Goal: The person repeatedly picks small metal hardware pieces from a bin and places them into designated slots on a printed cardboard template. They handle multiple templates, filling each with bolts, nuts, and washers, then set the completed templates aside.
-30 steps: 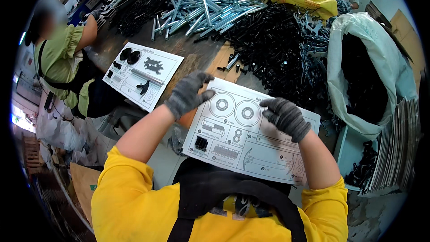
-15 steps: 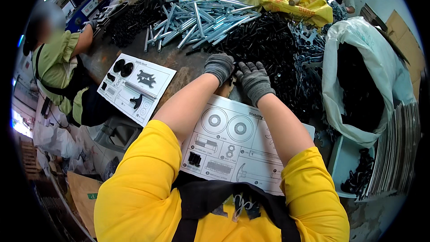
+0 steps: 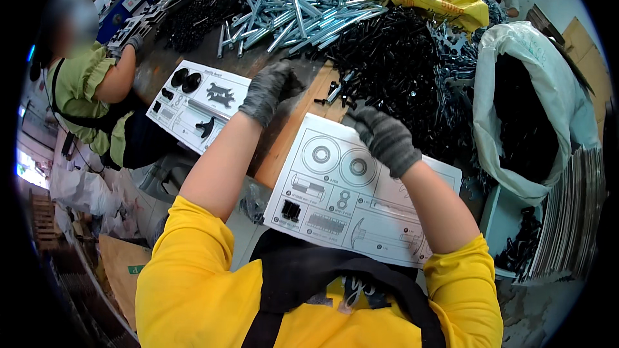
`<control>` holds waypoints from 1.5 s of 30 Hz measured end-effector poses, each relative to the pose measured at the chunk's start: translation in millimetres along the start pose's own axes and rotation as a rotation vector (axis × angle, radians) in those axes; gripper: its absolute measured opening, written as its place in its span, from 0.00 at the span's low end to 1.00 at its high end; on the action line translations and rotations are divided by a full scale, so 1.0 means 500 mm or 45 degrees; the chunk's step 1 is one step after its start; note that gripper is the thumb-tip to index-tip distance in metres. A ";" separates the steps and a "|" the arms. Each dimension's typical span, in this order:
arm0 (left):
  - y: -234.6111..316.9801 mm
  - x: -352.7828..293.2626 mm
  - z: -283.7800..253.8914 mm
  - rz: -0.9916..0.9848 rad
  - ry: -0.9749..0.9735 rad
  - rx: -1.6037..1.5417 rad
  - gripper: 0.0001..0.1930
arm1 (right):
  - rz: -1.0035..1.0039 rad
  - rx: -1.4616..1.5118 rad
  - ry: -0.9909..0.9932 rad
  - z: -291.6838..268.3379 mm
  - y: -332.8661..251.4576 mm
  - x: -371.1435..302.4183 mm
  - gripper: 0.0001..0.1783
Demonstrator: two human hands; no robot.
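Note:
My left hand point(image 3: 269, 93), in a grey knit glove, is over the dark tabletop at the right edge of the left printed sheet. Its fingers point away and are smeared, so whether they hold anything does not show. My right hand point(image 3: 387, 138), gloved alike, hovers over the upper part of the near printed parts sheet point(image 3: 322, 183). Its fingers are loosely bent and apart, with nothing visible in them. Between the hands, a few small black bolts point(image 3: 335, 93) lie loose on a wooden strip point(image 3: 293, 132). Several short black pieces point(image 3: 291, 210) rest on the near sheet.
Beyond lie a heap of silver tubes point(image 3: 300, 16) and a large pile of black bolts point(image 3: 403, 51). An open white sack point(image 3: 487, 109) of black parts stands right. At left, a co-worker point(image 3: 84, 100) sits by another parts sheet point(image 3: 238, 90) with black parts and wrenches.
My left hand has moved left, away from the right hand, uncovering the wooden strip and loose bolts. The right hand has come nearer, over the sheet, its fingers more bent.

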State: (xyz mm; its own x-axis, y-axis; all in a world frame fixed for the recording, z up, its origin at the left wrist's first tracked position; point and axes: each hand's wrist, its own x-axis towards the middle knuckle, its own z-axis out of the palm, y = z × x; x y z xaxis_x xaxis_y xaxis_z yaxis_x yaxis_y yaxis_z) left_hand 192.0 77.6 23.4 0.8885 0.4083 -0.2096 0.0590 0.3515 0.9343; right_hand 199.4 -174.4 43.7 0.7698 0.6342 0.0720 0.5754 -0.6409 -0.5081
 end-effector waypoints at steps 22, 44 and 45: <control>-0.010 -0.295 -0.068 0.749 -0.892 2.469 0.11 | -0.129 -0.261 -0.566 0.066 -0.115 -0.187 0.17; -0.004 -0.300 0.030 0.497 -1.144 2.779 0.08 | -0.205 -0.528 -0.712 0.072 -0.180 -0.141 0.10; 0.007 -0.282 0.022 0.411 -1.201 2.663 0.09 | -0.211 -0.461 -0.669 0.071 -0.167 -0.141 0.10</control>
State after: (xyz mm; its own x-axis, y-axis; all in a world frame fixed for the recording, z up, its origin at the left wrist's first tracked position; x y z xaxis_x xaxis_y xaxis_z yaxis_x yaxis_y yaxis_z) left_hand 72.1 12.0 59.1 0.8140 -0.3295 -0.4783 -0.4046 -0.9125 -0.0598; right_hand 87.2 -150.3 50.3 0.4785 0.8051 -0.3504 0.8021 -0.5632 -0.1987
